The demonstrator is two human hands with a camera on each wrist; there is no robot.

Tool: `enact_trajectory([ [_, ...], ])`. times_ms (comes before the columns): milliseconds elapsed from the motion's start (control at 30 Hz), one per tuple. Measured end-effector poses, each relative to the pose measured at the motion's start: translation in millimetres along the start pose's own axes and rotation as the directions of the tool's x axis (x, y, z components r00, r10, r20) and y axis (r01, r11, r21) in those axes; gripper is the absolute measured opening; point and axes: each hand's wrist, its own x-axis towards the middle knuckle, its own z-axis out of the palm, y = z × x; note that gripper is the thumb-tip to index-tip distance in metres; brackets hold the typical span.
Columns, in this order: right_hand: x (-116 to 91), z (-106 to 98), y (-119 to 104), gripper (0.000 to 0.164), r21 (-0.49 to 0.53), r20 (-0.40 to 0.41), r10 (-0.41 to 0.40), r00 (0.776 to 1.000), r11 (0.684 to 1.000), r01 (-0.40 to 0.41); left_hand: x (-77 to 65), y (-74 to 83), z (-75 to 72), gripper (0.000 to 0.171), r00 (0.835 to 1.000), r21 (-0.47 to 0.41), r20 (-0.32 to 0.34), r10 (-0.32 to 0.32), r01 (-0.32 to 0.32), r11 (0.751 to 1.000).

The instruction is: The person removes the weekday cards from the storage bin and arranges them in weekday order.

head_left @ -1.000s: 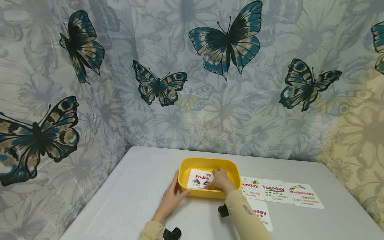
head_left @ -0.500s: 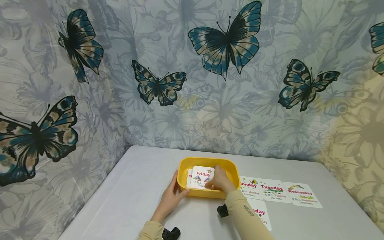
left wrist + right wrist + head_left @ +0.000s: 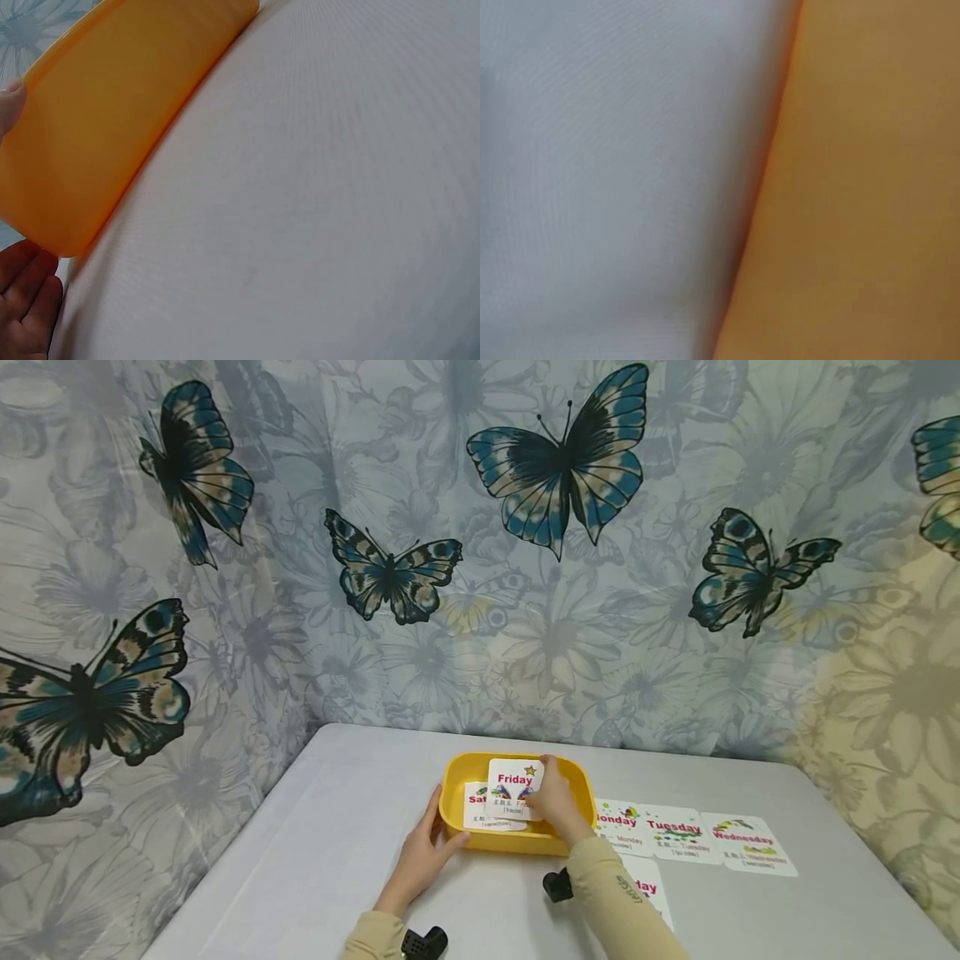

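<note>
A yellow plastic tray stands on the white table. At its left end my left hand holds the corner, thumb by the front rim and fingers along the side; the left wrist view shows the thumb and fingers against the tray wall. My right hand is inside the tray, pinching the right edge of the Friday card. Underneath it, partly covered, lies the Saturday card. Only the tray's outer wall and tabletop show in the right wrist view.
Right of the tray, a Monday card, a Tuesday card and a Wednesday card lie in a row. Another card below them is partly hidden by my right sleeve. A butterfly-patterned cloth hangs behind the table.
The Friday card has risen and shifted toward the back right in my right hand, uncovering the Saturday card beneath. My left hand stays at the tray's corner.
</note>
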Motion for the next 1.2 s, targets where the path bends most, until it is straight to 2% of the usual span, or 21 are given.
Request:
enact_trajectory([
  [267,-4,-3,-7,0.069,-0.005,-0.028,-0.041,0.999,0.999,0.041,-1.0,0.9,-1.0,0.091,1.000,-0.003,-0.011,0.007,-0.007,1.000],
  [467,-10,-8,-13,0.065,0.059,-0.044,-0.081,0.996,0.995,0.083,-0.8,0.4,-1.6,0.091,1.000,-0.002,-0.008,0.007,-0.007,1.000],
  [700,-21,-21,-8,0.065,0.116,-0.048,-0.096,0.994,0.988,0.101,-1.2,1.2,-0.5,0.091,1.000,0.002,-0.003,0.021,-0.021,1.000],
  [1000,-46,-44,-3,0.064,0.206,-0.034,-0.146,0.989,0.967,0.150,-2.1,1.9,-0.2,0.090,0.998,0.004,-0.020,0.053,-0.052,0.999],
  [1200,-65,-62,2,0.067,0.248,-0.019,-0.143,0.989,0.958,0.144,-1.5,1.8,0.1,0.090,0.998,-0.002,-0.019,0.054,-0.054,0.999],
])
